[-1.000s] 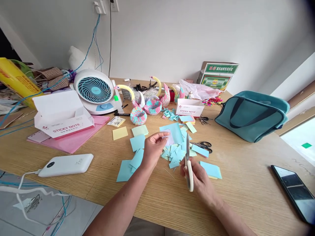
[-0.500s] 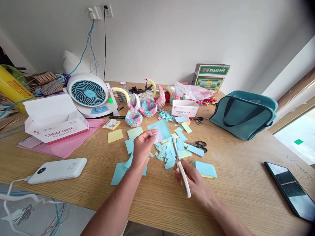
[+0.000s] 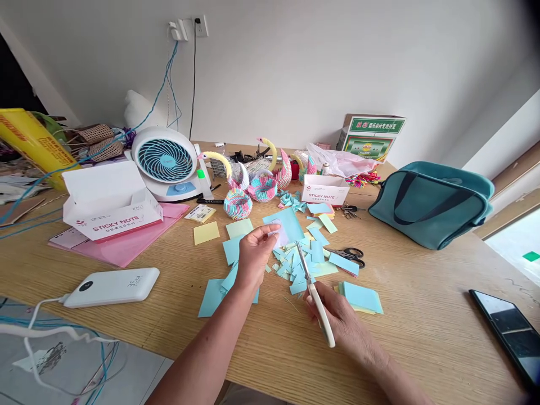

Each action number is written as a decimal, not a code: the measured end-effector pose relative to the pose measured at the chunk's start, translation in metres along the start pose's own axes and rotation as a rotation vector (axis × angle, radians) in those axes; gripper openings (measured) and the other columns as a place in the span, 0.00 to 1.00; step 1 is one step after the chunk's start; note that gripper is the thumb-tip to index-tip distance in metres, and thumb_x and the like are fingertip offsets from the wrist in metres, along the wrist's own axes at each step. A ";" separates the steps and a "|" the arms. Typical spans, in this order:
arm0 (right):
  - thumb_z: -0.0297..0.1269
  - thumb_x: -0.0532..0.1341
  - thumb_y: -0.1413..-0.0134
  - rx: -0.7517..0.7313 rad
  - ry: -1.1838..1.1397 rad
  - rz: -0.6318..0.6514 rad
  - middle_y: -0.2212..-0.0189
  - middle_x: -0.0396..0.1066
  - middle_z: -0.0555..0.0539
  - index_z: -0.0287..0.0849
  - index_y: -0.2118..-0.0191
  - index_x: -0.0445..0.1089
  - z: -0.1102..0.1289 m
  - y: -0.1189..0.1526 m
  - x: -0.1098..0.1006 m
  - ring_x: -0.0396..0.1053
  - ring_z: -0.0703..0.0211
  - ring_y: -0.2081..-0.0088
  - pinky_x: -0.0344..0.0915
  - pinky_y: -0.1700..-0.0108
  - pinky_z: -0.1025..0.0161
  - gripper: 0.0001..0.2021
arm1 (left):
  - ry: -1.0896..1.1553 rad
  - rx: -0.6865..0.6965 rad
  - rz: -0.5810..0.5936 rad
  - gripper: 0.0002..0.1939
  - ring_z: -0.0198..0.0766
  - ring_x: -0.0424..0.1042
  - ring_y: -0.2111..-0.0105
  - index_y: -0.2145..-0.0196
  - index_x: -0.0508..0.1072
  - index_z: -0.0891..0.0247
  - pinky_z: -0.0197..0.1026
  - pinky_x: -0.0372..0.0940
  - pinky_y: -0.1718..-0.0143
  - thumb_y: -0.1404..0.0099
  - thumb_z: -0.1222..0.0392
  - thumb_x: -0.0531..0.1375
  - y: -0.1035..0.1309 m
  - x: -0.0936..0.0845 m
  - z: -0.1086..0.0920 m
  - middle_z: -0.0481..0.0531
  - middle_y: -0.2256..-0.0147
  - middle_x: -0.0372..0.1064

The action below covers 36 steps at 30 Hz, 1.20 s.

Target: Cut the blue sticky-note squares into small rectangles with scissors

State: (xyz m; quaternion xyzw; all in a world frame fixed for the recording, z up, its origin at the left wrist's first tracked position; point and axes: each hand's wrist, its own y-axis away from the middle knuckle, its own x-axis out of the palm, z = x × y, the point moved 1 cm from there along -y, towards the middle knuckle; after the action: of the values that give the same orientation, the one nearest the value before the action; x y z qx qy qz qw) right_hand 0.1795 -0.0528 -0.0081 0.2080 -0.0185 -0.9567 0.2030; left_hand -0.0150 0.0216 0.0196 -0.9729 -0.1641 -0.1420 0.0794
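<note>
Between thumb and fingertips, my left hand [image 3: 258,254] pinches a small pale lilac paper [image 3: 281,235]. Behind that paper is a larger light-blue sheet [image 3: 292,220]. White-handled scissors [image 3: 321,315] are held in my right hand [image 3: 333,312], their blades pointing up and away and apart from the lilac paper. Blue and pale green paper scraps [image 3: 295,269] lie in a loose pile beneath and between the hands. Black-handled scissors [image 3: 353,256] rest right of the pile, partly under a small stack of blue slips [image 3: 344,262]. Nearer my right hand sits a stack of blue and yellow notes [image 3: 361,297].
Folded-paper swans [image 3: 238,203] stand behind the scraps, beside a sticky note box [image 3: 324,190]. At left are a fan [image 3: 166,163], an open box [image 3: 118,222] and a power bank [image 3: 113,287]. A teal bag [image 3: 430,205] and a phone [image 3: 508,332] lie at right.
The view has shifted a little, so the table and both hands appear slightly farther right. Both hands keep their holds, on the lilac paper and on the white-handled scissors.
</note>
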 end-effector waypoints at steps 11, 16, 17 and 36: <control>0.58 0.50 0.34 0.048 0.043 0.062 0.74 0.62 0.52 0.43 0.68 0.61 0.004 0.002 -0.001 0.57 0.61 0.71 0.51 0.69 0.63 0.22 | 0.004 0.014 -0.007 0.14 0.40 0.76 0.61 0.64 0.82 0.64 0.39 0.67 0.58 0.50 0.60 0.69 0.003 0.001 -0.003 0.57 0.59 0.81; 0.59 0.49 0.35 0.049 0.025 0.064 0.74 0.63 0.51 0.43 0.67 0.61 0.008 0.002 -0.001 0.58 0.60 0.70 0.52 0.69 0.62 0.22 | -0.018 0.003 0.007 0.13 0.36 0.73 0.65 0.63 0.83 0.64 0.36 0.66 0.63 0.48 0.61 0.68 0.005 0.002 0.000 0.55 0.62 0.80; 0.59 0.50 0.35 0.047 0.021 0.062 0.74 0.63 0.51 0.43 0.67 0.60 0.009 0.002 -0.001 0.58 0.60 0.70 0.52 0.69 0.62 0.22 | -0.019 0.005 0.012 0.13 0.36 0.73 0.65 0.63 0.83 0.64 0.36 0.65 0.63 0.48 0.61 0.68 0.005 0.002 0.000 0.55 0.62 0.80; 0.59 0.51 0.34 0.032 -0.037 0.049 0.73 0.66 0.51 0.43 0.67 0.63 0.009 0.000 0.001 0.62 0.62 0.71 0.56 0.69 0.64 0.23 | -0.095 0.055 0.050 0.11 0.38 0.74 0.64 0.64 0.83 0.63 0.37 0.66 0.63 0.47 0.61 0.68 0.013 0.009 -0.003 0.56 0.60 0.81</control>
State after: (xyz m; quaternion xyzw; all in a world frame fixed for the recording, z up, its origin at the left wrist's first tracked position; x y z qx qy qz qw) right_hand 0.1750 -0.0539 -0.0006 0.1932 -0.0424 -0.9546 0.2227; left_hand -0.0030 0.0111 0.0233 -0.9798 -0.1472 -0.0891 0.1016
